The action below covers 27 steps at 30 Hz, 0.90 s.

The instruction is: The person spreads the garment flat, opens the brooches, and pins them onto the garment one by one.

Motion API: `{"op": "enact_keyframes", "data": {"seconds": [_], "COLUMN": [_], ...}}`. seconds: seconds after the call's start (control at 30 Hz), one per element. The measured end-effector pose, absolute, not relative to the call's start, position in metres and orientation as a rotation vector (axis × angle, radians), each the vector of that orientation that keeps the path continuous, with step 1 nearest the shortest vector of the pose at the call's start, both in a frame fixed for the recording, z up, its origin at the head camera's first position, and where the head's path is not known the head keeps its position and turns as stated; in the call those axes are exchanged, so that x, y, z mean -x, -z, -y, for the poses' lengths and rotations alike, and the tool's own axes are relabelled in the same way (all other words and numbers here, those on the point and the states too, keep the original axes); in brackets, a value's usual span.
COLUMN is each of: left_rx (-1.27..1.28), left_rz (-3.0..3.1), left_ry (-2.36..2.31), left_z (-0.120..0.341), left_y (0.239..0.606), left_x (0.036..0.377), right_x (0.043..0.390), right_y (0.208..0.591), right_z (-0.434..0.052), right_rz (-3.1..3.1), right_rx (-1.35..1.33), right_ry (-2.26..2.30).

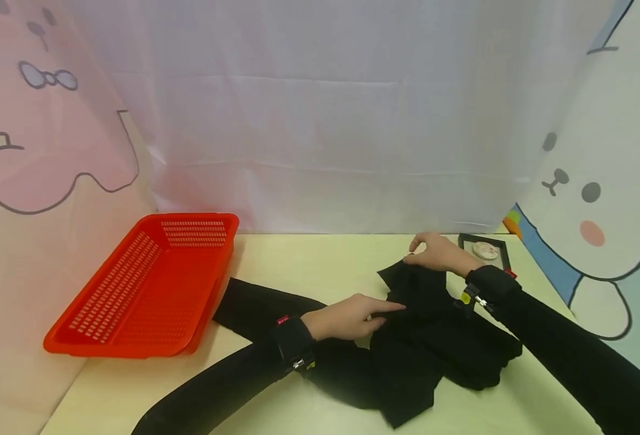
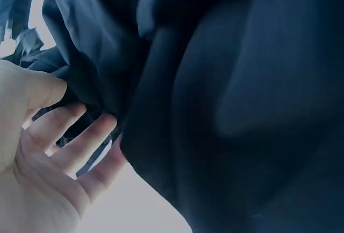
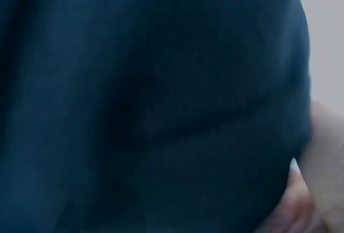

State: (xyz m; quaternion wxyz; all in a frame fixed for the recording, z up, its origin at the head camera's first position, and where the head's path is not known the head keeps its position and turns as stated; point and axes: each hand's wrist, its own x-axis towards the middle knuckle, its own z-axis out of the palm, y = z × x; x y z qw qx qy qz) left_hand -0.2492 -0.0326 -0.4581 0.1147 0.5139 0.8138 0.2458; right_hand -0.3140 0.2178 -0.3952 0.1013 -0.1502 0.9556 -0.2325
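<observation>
On the pale yellow table, a black garment lay partly gathered in front of the person, one long part of it stretched out flat toward the red basket at the left and the rest bunched into loose folds near the middle. The left hand rested on the cloth with its fingers straight and spread apart, pressing a fold down; the left wrist view showed those fingers tucked against the dark fabric rather than curled round it. The right hand sat at the far edge of the bunched cloth, thumb and fingers brought together on a raised corner, pinching it; its wrist view was almost filled by fabric, so the grip itself showed only from the head camera. Judging from how things lay, the folding looked barely begun to perhaps halfway: a first fold seemed made at the right, while the long stretch at the left was not yet folded, and the basket held nothing. A small framed object stood just behind the right hand
</observation>
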Motion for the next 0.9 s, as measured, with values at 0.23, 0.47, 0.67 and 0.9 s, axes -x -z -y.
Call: {"op": "enact_keyframes", "data": {"seconds": [0.23, 0.47, 0.67, 0.9], "left_rx": [-1.509, -1.382, -1.199, -0.890], "left_rz": [-2.363, -2.365, -2.463, -2.428], "left_ry": [-0.609, -0.683, -0.988, -1.242], "left_z": [0.027, 0.034, 0.050, 0.067], "left_y": [0.455, 0.458, 0.462, 0.465], "left_x": [0.240, 0.239, 0.251, 0.268], "right_x": [0.319, 0.317, 0.311, 0.302], "right_y": [0.396, 0.401, 0.389, 0.368], "right_z": [-0.213, -0.210, -0.217, -0.217], "right_rz": [-2.725, -2.804, -2.750, -2.727], "right_rx": [0.340, 0.449, 0.462, 0.447], "right_ry": [0.628, 0.596, 0.511, 0.365]}}
